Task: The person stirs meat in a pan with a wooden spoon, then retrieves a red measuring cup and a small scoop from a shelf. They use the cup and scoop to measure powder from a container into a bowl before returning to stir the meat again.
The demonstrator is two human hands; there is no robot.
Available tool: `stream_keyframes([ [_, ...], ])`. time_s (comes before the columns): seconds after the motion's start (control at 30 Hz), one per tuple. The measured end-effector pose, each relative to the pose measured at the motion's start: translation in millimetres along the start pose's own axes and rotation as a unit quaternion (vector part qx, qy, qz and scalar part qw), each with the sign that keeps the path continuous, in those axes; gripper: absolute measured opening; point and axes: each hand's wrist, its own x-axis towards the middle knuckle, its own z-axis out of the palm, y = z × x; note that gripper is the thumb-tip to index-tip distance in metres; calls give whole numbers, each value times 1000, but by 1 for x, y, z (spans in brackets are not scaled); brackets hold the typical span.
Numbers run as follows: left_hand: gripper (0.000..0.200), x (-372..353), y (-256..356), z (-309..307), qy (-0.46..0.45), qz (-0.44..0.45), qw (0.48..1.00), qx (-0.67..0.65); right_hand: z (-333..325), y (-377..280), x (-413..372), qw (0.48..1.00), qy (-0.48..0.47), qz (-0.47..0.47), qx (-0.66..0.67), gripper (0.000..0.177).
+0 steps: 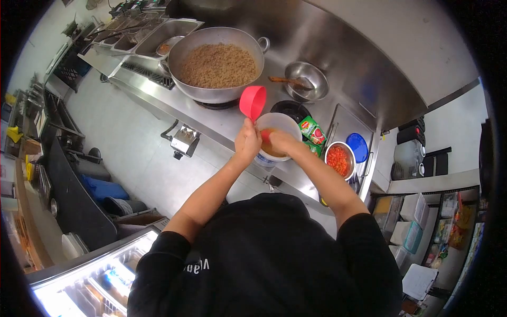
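Observation:
My left hand (247, 140) is closed around the handle of a red measuring cup (253, 102), whose bowl points up and away from me. Reaching into a white plastic tub (279, 121), my right hand (280, 142) is closed on a small red utensil (265, 136). Its exact kind is partly hidden by the fingers. Orange-brown liquid (270, 150) shows inside the tub. Just right of the tub lie green packets (312, 130) with red pictures. A metal pot of chopped red pieces (338, 160) stands farther right, beside a blue lid (357, 148).
A large two-handled pot (178, 84) of brown crumbly food (219, 65) stands on the stove at the back left. Behind the tub is a steel bowl (317, 79) with a wooden spoon (288, 80). Steel trays (163, 34) line the far left. A lit glass case (68, 293) is at lower left.

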Motion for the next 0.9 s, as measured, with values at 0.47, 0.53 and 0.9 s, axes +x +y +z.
stream_keyframes([
  [0.47,24,-12,13,19,36,-8,996,-76,-7,-1,-31,999,-21,24,-8,22],
  [0.53,24,-15,19,24,42,-1,996,-79,-7,-3,-36,998,-38,47,31,23],
  [0.9,20,-9,60,14,7,11,995,-101,-43,11,-68,893,-107,5,437,19],
])
